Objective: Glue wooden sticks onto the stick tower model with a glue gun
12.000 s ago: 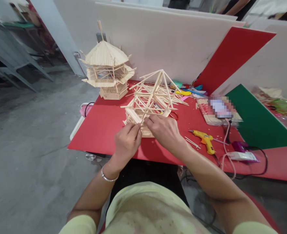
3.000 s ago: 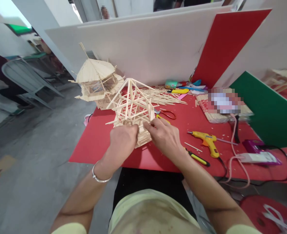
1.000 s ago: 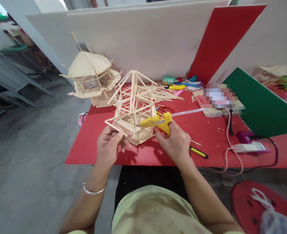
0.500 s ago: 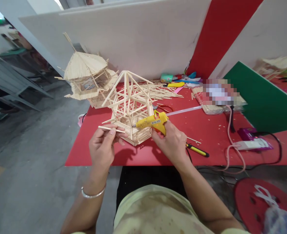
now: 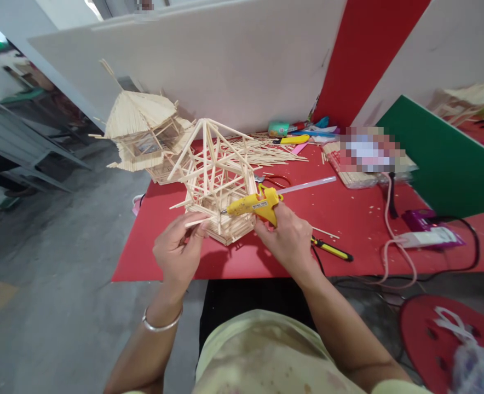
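Left hand (image 5: 178,253): one pale stick (image 5: 196,222), pinched. Right hand (image 5: 290,235): yellow glue gun (image 5: 253,204), nozzle near the stick's tip. Red worktop (image 5: 143,251): open stick frame (image 5: 214,163); roofed stick model (image 5: 141,117), behind; yellow-black cutter (image 5: 333,249).

A head-worn camera looks forward and steeply down, over the wearer's pale yellow shirt (image 5: 258,350) at the near edge. The left hand (image 5: 179,249) and right hand (image 5: 289,236) lie close before it, near mid-view, above the red tabletop (image 5: 143,251). Its wide view takes in a white board (image 5: 234,65) far off, concrete floor (image 5: 53,284) at left and a red stool (image 5: 418,317) at near right.
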Available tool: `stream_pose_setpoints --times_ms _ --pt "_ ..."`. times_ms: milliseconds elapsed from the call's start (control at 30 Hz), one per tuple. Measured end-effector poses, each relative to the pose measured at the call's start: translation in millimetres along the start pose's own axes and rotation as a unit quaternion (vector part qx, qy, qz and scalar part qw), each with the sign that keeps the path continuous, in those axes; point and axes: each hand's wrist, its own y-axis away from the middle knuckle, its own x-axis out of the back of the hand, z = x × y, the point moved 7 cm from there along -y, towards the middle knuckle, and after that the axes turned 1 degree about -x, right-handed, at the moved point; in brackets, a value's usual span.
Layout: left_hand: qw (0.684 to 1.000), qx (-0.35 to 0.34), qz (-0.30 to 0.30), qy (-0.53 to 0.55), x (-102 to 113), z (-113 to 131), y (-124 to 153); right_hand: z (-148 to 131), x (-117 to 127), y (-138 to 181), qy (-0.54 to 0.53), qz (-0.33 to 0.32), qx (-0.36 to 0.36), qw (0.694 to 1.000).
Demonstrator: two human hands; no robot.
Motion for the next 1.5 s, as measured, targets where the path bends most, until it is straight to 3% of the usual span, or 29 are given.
stream_pose_setpoints --times_ms 333,767,1300,1500 --pt "0.97 -0.19 -0.038 -0.147 -19 17 -10 2 0 0 -0.011 -0.017 -0.007 1.0" --pt "0.93 -0.287 -0.085 -0.215 -37 25 -11 9 -2 -1 -0.022 -0.016 -0.019 0.999" --pt "0.888 -0.307 -0.111 -0.324 -54 41 -13 24 17 4 0.039 0.106 0.026 0.993" --pt "0.865 -0.309 -0.118 -0.376 -64 44 -12 28 19 6 0.066 0.119 0.022 0.991"
